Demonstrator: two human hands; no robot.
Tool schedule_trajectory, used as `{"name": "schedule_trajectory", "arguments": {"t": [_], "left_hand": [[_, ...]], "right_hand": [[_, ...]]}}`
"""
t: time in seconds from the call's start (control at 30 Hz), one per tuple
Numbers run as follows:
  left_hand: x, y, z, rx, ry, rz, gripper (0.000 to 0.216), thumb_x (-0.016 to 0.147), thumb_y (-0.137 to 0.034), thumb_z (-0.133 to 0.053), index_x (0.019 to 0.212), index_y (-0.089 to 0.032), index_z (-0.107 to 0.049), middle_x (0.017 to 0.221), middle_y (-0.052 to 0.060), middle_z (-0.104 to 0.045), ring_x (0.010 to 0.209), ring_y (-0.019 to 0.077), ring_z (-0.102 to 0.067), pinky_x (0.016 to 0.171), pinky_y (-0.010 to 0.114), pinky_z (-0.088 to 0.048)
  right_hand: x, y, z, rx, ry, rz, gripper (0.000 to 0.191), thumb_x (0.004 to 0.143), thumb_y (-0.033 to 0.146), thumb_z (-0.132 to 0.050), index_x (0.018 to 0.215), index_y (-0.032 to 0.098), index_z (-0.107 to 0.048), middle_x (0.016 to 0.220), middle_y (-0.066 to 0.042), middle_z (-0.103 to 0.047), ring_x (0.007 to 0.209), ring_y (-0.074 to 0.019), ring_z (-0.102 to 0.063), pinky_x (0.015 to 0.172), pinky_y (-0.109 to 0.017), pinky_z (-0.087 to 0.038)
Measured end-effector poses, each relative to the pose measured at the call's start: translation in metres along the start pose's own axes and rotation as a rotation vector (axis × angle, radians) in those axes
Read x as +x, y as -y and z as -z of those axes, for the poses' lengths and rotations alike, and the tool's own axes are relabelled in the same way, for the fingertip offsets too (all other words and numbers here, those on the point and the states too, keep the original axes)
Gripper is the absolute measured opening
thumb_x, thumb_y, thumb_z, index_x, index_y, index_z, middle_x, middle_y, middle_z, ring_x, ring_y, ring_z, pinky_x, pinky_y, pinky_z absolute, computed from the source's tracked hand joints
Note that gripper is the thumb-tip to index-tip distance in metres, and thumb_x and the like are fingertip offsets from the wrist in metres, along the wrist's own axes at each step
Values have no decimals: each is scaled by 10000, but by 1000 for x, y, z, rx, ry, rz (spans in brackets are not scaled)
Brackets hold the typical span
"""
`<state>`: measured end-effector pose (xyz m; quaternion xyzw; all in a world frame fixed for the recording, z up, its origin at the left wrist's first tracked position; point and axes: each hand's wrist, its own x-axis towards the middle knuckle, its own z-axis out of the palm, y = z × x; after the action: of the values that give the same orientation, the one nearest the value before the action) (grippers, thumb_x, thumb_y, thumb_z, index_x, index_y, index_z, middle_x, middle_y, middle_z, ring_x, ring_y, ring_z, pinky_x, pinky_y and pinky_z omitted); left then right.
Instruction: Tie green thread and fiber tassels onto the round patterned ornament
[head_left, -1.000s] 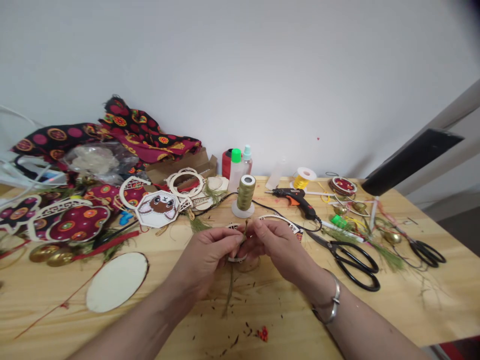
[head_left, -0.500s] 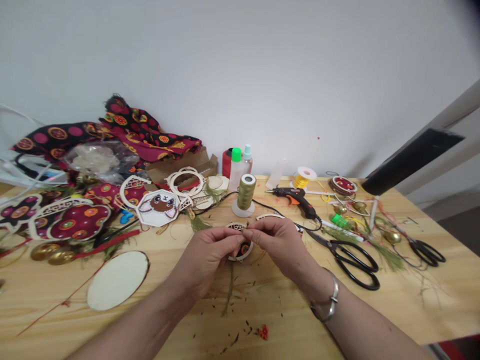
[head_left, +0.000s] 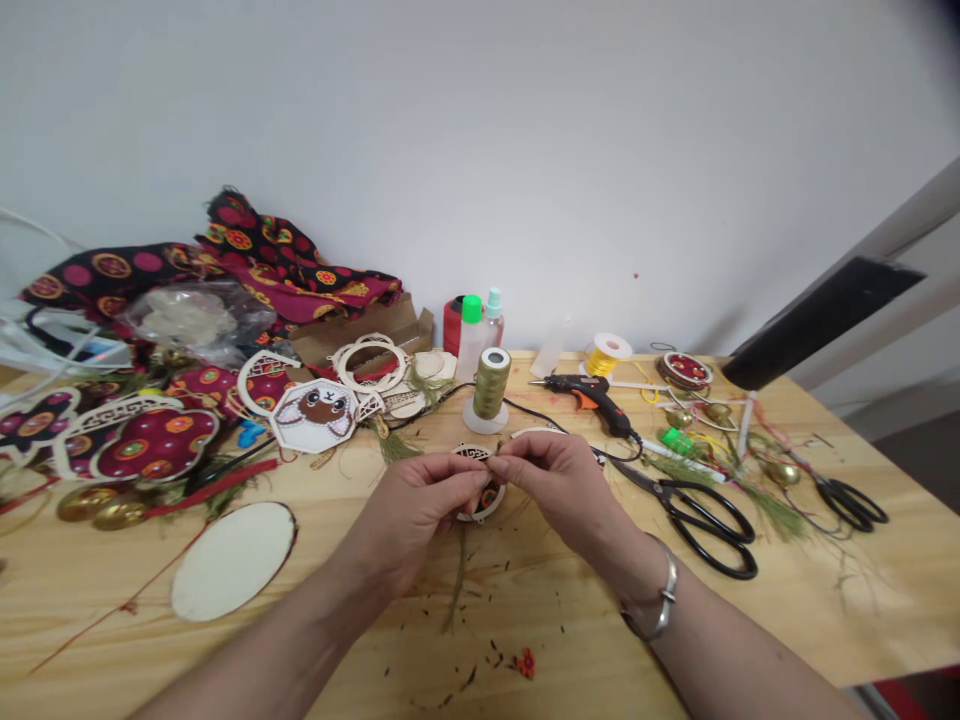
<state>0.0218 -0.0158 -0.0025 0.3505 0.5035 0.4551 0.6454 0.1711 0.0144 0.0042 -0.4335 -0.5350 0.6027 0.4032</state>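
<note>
Both my hands meet at the middle of the table, fingertips almost touching. My left hand is closed in a pinch over a small round ornament with a pale fretwork rim and dark patterned cloth inside. My right hand, also pinched, meets it at the ornament's upper part. What sits between the fingertips is tiny, perhaps a thread end, and mostly hidden. Olive-green strands trail below the ornament toward me. Just behind stands a spool of olive thread. Another pale-rimmed piece is partly covered by my right hand.
Large black-handled scissors lie right of my right hand, with a glue gun behind. An oval board is at left, near ornaments and patterned cloth. A red scrap and dark bits lie in front.
Both hands keep their pinch at the ornament, with only a very slight shift of the fingertips. The view has moved a little; nothing else visibly differs.
</note>
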Motion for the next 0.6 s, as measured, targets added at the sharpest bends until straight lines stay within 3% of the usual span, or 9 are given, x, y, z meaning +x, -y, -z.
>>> {"name": "schedule_trajectory", "arguments": {"t": [0.6], "left_hand": [[-1, -6, 0, 60, 56, 62, 129, 668, -263, -698, 601, -153, -688, 490, -37, -515, 476, 62, -366, 461, 198, -223]], "right_hand": [[0, -1, 0, -26, 7, -16, 146, 665, 240, -658, 589, 144, -578, 560, 24, -563, 542, -93, -488, 554, -223, -392]]}}
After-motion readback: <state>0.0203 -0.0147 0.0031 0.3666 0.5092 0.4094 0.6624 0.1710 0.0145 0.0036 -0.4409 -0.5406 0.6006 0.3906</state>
